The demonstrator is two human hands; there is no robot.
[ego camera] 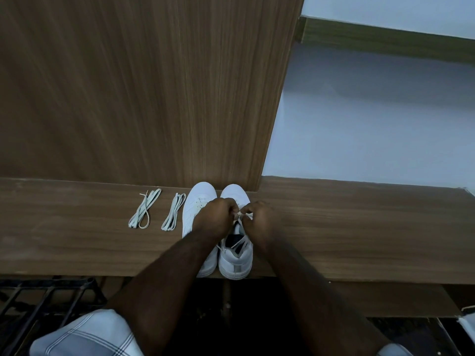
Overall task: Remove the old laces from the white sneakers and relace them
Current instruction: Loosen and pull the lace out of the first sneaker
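Observation:
Two white sneakers stand side by side on a wooden shelf (pixel 359 227), toes toward the back panel. My left hand (pixel 214 219) lies over the left sneaker (pixel 198 199) and pinches the lace (pixel 240 214) of the right sneaker (pixel 236 263). My right hand (pixel 258 222) pinches the same lace from the other side, over the right sneaker's eyelets. Both hands hide most of the lacing. Two folded loose laces lie left of the shoes, one (pixel 145 211) farther left and one (pixel 174 210) nearer.
A tall wooden panel (pixel 154 86) rises behind the shoes. To the right is a pale wall (pixel 372 111). A black metal rack (pixel 43 301) sits below the shelf at the left. Checked fabric (pixel 84 335) covers my lap.

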